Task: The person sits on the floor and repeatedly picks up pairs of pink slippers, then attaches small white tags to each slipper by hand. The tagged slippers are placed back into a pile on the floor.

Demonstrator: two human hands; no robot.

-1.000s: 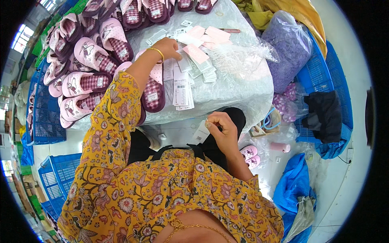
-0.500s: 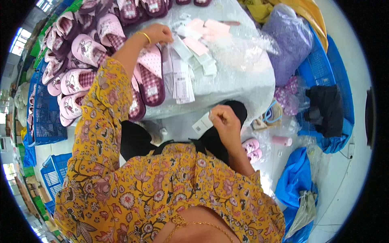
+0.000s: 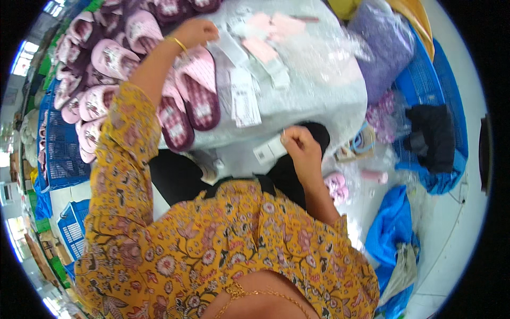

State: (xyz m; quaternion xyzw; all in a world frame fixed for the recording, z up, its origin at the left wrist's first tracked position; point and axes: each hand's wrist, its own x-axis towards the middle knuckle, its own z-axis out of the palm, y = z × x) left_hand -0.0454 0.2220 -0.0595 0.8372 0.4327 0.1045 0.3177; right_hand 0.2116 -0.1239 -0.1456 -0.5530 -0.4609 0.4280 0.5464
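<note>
My right hand (image 3: pixel 304 150) is closed on a white hang tag (image 3: pixel 270 151), held by one end above my dark-trousered knee. My left hand (image 3: pixel 197 33) reaches over the far part of the wrapped work surface (image 3: pixel 319 101), its fingers pinched together. Whatever they hold, if anything, is too blurred to make out. Close to those fingertips lies a pale strip of tags (image 3: pixel 232 49). Below that hand rests a pair of pink slippers (image 3: pixel 197 72) with checked insoles and dark purple edges. White printed tags (image 3: pixel 244 101) lie beside the slippers, and pink cards (image 3: pixel 259 49) are farther right.
Many more pink slippers (image 3: pixel 114 58) are heaped at the left, over a blue crate (image 3: pixel 66 154). At the right stand a purple bundle in plastic (image 3: pixel 380 53) and a blue basket (image 3: pixel 425 74) with a black cloth (image 3: pixel 430 135). Blue sheeting (image 3: pixel 390 228) lies on the floor.
My left hand has moved up and left, away from the pale tags. My right hand, still with the hang tag, has shifted slightly up and right. The view has also shifted a little.
</note>
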